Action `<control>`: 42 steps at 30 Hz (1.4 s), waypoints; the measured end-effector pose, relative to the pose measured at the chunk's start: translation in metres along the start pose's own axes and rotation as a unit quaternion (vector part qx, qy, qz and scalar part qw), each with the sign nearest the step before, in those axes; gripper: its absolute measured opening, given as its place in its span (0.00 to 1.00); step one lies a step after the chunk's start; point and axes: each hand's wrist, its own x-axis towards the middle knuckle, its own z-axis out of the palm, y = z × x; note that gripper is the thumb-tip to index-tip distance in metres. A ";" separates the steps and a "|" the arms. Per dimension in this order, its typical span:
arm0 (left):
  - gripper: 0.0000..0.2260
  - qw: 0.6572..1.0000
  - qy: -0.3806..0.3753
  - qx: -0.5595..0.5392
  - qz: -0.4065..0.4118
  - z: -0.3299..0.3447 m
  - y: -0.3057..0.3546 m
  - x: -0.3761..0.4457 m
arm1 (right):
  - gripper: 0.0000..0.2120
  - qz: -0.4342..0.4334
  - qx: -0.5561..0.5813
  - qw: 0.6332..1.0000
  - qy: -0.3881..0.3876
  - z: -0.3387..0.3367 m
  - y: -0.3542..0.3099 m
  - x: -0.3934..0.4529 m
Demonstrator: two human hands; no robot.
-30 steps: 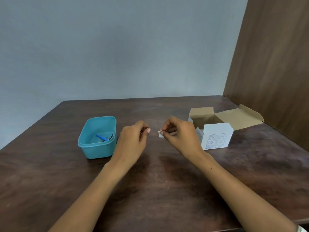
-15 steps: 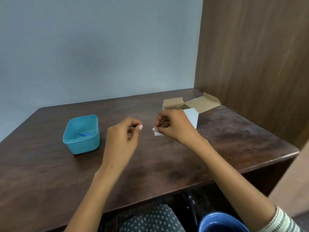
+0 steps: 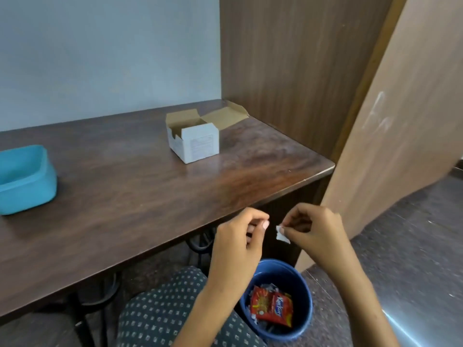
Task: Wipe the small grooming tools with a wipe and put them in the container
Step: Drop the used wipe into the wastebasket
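Above a blue bin (image 3: 276, 299), the right hand (image 3: 313, 229) pinches a small white wipe (image 3: 281, 236); the left hand (image 3: 240, 236) curls, contents unclear. The teal container (image 3: 25, 179) sits far left; wiping seems nearly done

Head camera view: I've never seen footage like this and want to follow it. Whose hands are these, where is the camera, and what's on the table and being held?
No machine here: a person wears one camera on the head, looking down at their own bare hands. The right hand pinches a small white wipe scrap; the left hand's fingers are curled, and I can't tell whether they hold anything. On the dark wooden table stand a teal plastic container and an open white cardboard box. A blue waste bin sits below the hands.
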 end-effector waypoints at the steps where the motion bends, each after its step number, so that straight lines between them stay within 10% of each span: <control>1: 0.05 1.000 -0.020 0.015 0.001 0.014 -0.009 -0.003 | 0.08 0.030 -0.028 0.999 0.014 0.007 0.017 -0.004; 8: 0.05 0.984 -0.135 0.078 -0.090 0.097 -0.088 -0.018 | 0.03 0.279 -0.103 0.949 0.103 0.074 0.120 -0.005; 17: 0.05 0.964 -0.183 0.120 -0.149 0.126 -0.118 -0.018 | 0.05 0.398 -0.105 0.911 0.040 0.138 0.192 -0.003; 31: 0.08 0.966 -0.180 0.119 -0.145 0.120 -0.119 -0.006 | 0.10 0.393 -0.102 0.913 0.040 0.134 0.176 0.009; 42: 0.06 0.997 -0.036 0.068 -0.013 0.046 -0.027 0.021 | 0.06 0.172 -0.137 0.970 -0.099 0.019 0.029 0.010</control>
